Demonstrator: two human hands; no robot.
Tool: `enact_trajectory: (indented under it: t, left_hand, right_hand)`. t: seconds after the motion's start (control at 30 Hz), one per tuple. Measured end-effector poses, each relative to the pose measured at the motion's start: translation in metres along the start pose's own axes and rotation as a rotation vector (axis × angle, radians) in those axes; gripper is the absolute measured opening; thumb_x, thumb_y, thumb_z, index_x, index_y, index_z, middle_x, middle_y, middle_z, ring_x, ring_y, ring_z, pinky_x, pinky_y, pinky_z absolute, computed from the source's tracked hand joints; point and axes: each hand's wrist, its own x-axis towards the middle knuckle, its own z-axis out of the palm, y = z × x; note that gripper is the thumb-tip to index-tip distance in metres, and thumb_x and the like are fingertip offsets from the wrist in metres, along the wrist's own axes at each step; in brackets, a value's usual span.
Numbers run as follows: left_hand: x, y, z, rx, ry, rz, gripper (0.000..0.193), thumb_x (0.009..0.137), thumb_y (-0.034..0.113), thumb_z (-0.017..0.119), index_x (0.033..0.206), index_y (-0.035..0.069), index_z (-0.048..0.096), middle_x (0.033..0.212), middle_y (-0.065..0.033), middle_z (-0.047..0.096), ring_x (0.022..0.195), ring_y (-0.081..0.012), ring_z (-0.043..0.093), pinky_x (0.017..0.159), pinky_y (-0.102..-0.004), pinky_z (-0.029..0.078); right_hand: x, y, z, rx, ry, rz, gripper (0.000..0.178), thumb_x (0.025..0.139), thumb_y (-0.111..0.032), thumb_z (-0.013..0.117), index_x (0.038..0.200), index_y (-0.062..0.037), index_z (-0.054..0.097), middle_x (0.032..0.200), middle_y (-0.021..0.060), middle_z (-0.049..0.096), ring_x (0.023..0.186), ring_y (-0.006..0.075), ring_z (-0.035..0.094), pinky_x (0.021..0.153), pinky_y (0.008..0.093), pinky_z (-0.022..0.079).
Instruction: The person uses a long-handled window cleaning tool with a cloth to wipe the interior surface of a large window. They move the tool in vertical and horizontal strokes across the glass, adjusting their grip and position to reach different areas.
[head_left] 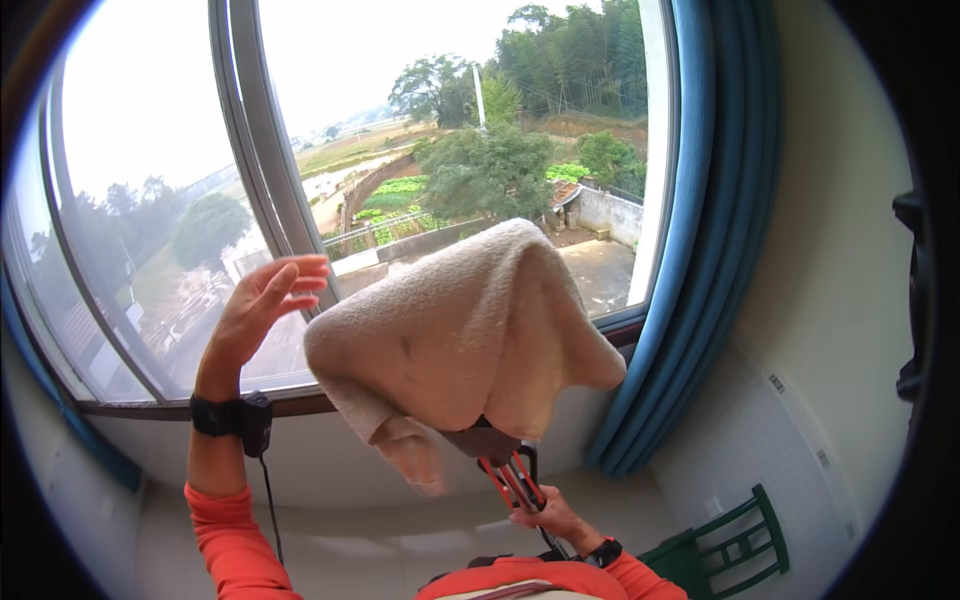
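A beige, fluffy towel hangs over a broad, flat head, its corners drooping in front of the window. Beneath it shows a dark brownish part of that head. From there a red-and-black handle runs down toward me. My right hand is closed round this handle, low and right of centre. My left hand is raised at the towel's left side, fingers stretched out and holding nothing. It appears apart from the cloth. What the towel covers is mostly hidden.
A wide window with a grey metal frame stands ahead above a dark sill. A blue curtain hangs at its right. A green chair stands low on the right. A cable dangles from my left wrist device.
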Motion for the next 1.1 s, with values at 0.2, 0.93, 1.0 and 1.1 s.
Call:
enact_trajectory:
  t: [0.2,0.93,1.0,1.1]
  left_hand:
    - [0.019,0.061,0.089,0.557,-0.230,0.593,0.051,0.084,0.032,0.071,0.129,0.011,0.058,0.131,-0.0114,0.056,0.121,-0.0265,0.054,0.100,-0.0428,0.047]
    - [0.017,-0.012,0.185,0.488,-0.090,0.208,0.011,0.101,0.014,0.044,0.101,0.003,0.044,0.061,-0.0094,0.044,0.056,-0.0199,0.040,0.054,-0.0346,0.039]
    - [0.018,0.012,0.198,0.388,-0.068,0.265,0.010,0.100,0.014,0.044,0.101,0.005,0.045,0.063,-0.0082,0.045,0.058,-0.0179,0.041,0.056,-0.0340,0.040]
    - [0.024,0.050,0.204,0.307,-0.147,0.213,0.013,0.101,0.017,0.043,0.098,0.005,0.046,0.066,-0.0054,0.046,0.061,-0.0143,0.043,0.059,-0.0300,0.040]
  right_hand:
    - [0.000,0.009,0.010,-0.318,0.344,-0.207,0.043,0.074,-0.008,0.077,0.114,-0.0030,0.062,0.086,-0.0008,0.063,0.078,0.0066,0.055,0.073,0.0245,0.049]
    - [-0.029,0.041,0.007,-0.574,0.462,-0.256,0.046,0.073,-0.013,0.073,0.117,-0.0077,0.060,0.094,0.0140,0.066,0.087,0.0298,0.067,0.076,0.0370,0.051]
    - [-0.031,0.044,0.009,-0.537,0.464,-0.223,0.047,0.074,-0.013,0.073,0.119,-0.0084,0.060,0.096,0.0142,0.067,0.089,0.0306,0.067,0.077,0.0367,0.052]
    - [-0.030,0.050,0.009,-0.482,0.468,-0.196,0.052,0.073,-0.012,0.073,0.123,-0.0096,0.059,0.099,0.0128,0.068,0.091,0.0254,0.067,0.081,0.0334,0.051]
